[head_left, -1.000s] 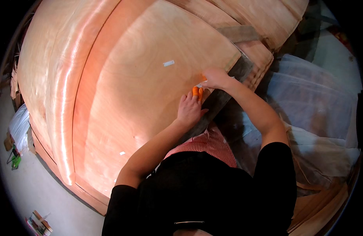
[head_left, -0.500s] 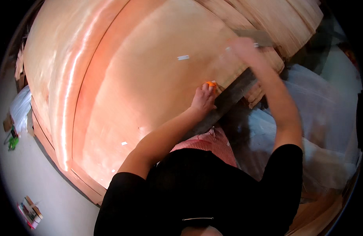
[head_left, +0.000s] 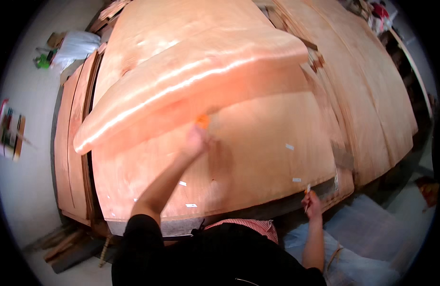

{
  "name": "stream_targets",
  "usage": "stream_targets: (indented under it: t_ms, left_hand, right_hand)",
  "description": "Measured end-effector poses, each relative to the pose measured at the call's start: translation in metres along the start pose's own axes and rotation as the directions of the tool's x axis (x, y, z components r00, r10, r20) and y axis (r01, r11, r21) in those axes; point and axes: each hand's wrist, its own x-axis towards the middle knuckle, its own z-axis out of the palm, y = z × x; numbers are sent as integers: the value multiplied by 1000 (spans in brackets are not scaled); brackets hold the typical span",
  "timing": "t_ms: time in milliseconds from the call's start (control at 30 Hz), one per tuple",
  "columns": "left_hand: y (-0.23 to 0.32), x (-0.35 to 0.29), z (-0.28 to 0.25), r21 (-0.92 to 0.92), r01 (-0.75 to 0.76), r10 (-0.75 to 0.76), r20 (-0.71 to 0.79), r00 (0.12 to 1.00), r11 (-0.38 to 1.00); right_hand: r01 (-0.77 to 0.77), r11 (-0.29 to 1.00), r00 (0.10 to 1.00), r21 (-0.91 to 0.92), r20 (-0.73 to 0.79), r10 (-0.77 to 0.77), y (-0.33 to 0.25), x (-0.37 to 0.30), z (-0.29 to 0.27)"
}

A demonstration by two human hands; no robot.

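Overhead, the left hand (head_left: 197, 138) gripped an orange tool (head_left: 202, 121) and lifted a glossy veneer sheet (head_left: 191, 90), seemingly to peel it off the veneer stack (head_left: 258, 157); the right hand (head_left: 311, 202) clasped a small knife-like tool (head_left: 306, 196) at the stack's near edge.

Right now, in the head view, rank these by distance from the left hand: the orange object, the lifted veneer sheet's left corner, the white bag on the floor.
1. Orange object, at the left hand's fingertips.
2. Lifted veneer sheet's left corner, to its left.
3. White bag, far upper left on the floor.
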Motion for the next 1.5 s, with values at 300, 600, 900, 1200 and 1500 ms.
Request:
stream_targets:
  t_ms: [300,600,900,1200,1500]
  left_hand:
    - [-172,-21,-138,319,499,-408,-310,859,806]
    - [-228,-45,-164,321,606,-570,-210,795,727]
    - [-238,-117,-113,210,396,-323,-310,894,894]
    - [-308,-95,-147,371,543,-325,-507,798,753]
    - [-282,-119,-155,426,461,-199,-529,825,779]
  right_hand:
    - [-18,961,912,276,398,-97,30,-46,81]
    - [136,984,868,116,464,-174,52,-106,178]
    - [-14,988,929,153,367,-44,89,-129,179]
    - [67,995,947,74,309,-87,73,-142,188]
    - [8,995,954,101,297,-38,88,-134,165]
